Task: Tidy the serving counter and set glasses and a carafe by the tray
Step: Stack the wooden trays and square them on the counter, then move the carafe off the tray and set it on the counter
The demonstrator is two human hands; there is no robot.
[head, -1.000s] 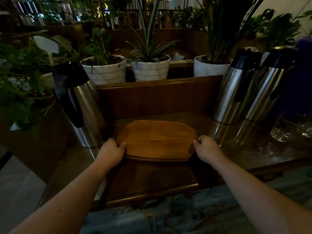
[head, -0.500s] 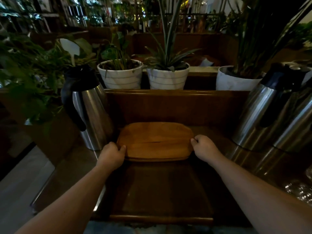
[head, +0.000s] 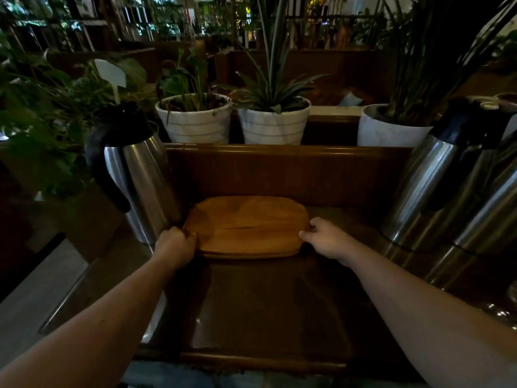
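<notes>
Wooden tray (head: 246,226) lies flat at centre frame on the dark counter (head: 265,303), far edge near the wooden back panel. Left hand (head: 174,246) grips its left end, fingers curled over the rim; right hand (head: 326,239) holds the right end, fingers curled, thumb tip on the edge. 1 steel carafe (head: 140,180) stands just left of the tray; 2 more carafes (head: 447,186) at right; 3 white plant pots (head: 272,123) line the ledge behind.

Two bare forearms, no sleeves, left hand (head: 175,243), right hand (head: 326,239), no rings or watch
</notes>
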